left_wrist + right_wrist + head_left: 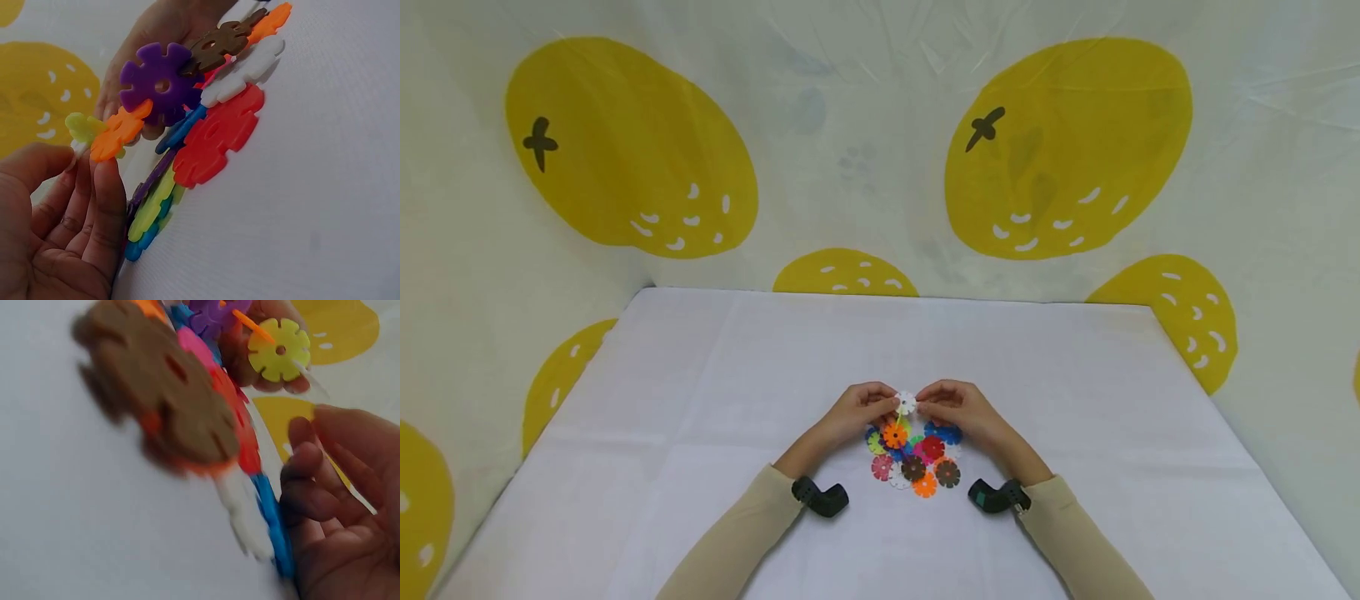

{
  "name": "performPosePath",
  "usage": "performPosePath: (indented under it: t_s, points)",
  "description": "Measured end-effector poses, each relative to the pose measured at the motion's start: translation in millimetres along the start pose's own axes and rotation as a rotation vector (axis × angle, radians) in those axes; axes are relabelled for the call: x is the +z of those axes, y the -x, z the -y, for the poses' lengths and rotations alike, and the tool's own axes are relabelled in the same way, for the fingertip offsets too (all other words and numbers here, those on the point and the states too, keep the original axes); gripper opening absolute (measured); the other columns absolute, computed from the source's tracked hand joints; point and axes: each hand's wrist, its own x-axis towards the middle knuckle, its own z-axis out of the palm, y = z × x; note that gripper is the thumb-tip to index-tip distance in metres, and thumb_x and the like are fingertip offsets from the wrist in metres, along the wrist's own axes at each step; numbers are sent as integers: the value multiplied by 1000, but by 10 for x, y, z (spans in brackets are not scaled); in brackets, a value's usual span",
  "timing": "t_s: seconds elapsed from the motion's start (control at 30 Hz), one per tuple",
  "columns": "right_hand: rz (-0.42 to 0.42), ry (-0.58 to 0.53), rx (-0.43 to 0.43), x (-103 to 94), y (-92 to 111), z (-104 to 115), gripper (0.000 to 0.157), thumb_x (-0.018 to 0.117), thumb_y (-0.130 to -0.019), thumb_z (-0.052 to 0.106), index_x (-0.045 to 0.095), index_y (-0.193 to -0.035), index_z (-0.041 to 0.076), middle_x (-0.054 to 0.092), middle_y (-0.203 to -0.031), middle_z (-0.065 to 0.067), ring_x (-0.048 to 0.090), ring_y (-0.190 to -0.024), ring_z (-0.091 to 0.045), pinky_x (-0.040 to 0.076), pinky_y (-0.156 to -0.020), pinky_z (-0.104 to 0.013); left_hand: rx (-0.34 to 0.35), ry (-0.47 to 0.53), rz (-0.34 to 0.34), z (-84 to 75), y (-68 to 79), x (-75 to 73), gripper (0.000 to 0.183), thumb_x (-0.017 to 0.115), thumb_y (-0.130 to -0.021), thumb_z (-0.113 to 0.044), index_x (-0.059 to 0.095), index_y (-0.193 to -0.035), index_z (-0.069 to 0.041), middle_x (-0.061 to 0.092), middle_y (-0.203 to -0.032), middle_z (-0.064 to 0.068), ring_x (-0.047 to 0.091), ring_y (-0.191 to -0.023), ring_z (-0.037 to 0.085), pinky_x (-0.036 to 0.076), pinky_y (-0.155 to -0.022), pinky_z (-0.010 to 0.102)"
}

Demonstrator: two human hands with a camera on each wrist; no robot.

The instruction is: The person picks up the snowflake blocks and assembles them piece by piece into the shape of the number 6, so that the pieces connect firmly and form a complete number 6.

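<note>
Pinched by the fingertips of my left hand [859, 408] is a white notched interlocking disc [906, 403], upright above the pile. A yellow disc [279, 350] is slotted onto it, then an orange disc [119, 132] and a purple disc [159, 84]. The purple disc appears joined to a brown disc [215, 47]. Beside the white disc's other edge is my right hand [958, 408], its fingers loosely curled with thumb and fingertips close together. In the right wrist view a small gap shows between those fingertips and the disc.
Below the hands lie several loose discs on the white tablecloth [775, 350], including a red one [219, 137], a dark brown one [948, 473] and an orange one [925, 484]. A wall hanging with yellow fruit [1067, 150] stands behind the table. Both wrists wear black camera mounts.
</note>
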Motion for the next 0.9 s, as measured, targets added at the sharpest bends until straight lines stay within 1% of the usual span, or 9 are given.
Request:
performPosePath:
  t_s: [0.1,0.23,0.33,0.47,0.57,0.63,0.73,0.8,0.9]
  points:
    - [85,96,-36,-82,0,-45,23,70,-91,12,67,-108,-3,68,-88,-11,58,-70,-10,49,-67,-21,-3,20,1,-6,6,-3,28,55,-99,-12,59,-112,13,65,-80,0,59,-69,9,51,-65,20]
    - [209,143,-85,-172,13,-76,22,74,-87,12,69,-105,1,66,-87,-9,52,-67,-9,45,-62,-18,-14,14,-5,-10,9,-8,28,55,-99,-13,60,-113,10,64,-79,-1,59,-69,9,51,-66,21]
    - [301,169,-151,-219,20,-91,25,77,-84,10,71,-106,0,66,-97,-13,51,-71,-11,42,-62,-18,-17,4,-7,-1,3,-14,28,55,-99,-14,61,-113,9,64,-80,-1,58,-69,10,51,-66,22]
    - [397,235,-277,-263,18,-111,26,77,-83,7,71,-107,-2,62,-112,-18,52,-85,-18,42,-69,-20,-20,4,-9,17,-11,-24,27,55,-99,-14,61,-114,8,64,-81,0,58,-69,11,51,-66,22]
    - [422,276,-325,-278,17,-115,26,76,-84,7,72,-108,-1,61,-115,-18,52,-89,-21,42,-70,-21,-24,4,-10,27,-21,-26,27,55,-99,-15,61,-113,8,64,-81,0,58,-70,11,51,-66,22]
    - [424,284,-322,-278,18,-115,24,76,-84,8,73,-107,0,60,-115,-17,53,-92,-20,44,-73,-21,-30,4,-11,28,-20,-25,27,55,-99,-15,61,-113,7,64,-81,0,58,-70,11,51,-67,22]
    - [414,277,-294,-275,24,-120,21,76,-84,10,74,-104,3,61,-115,-16,53,-94,-17,45,-76,-20,-33,2,-10,25,-13,-20,28,56,-100,-16,61,-113,8,64,-81,0,58,-70,11,50,-67,22]
    - [403,256,-279,-271,31,-120,20,76,-84,9,73,-103,3,61,-114,-16,53,-91,-15,45,-76,-19,-32,2,-11,20,-7,-16,28,56,-99,-16,61,-113,8,64,-82,0,57,-70,11,50,-67,22]
    - [384,203,-264,-269,37,-130,17,75,-85,7,71,-101,3,63,-110,-17,52,-83,-13,45,-71,-19,-27,0,-12,17,-3,-13,29,56,-99,-16,60,-114,9,64,-82,0,57,-69,10,50,-66,21]
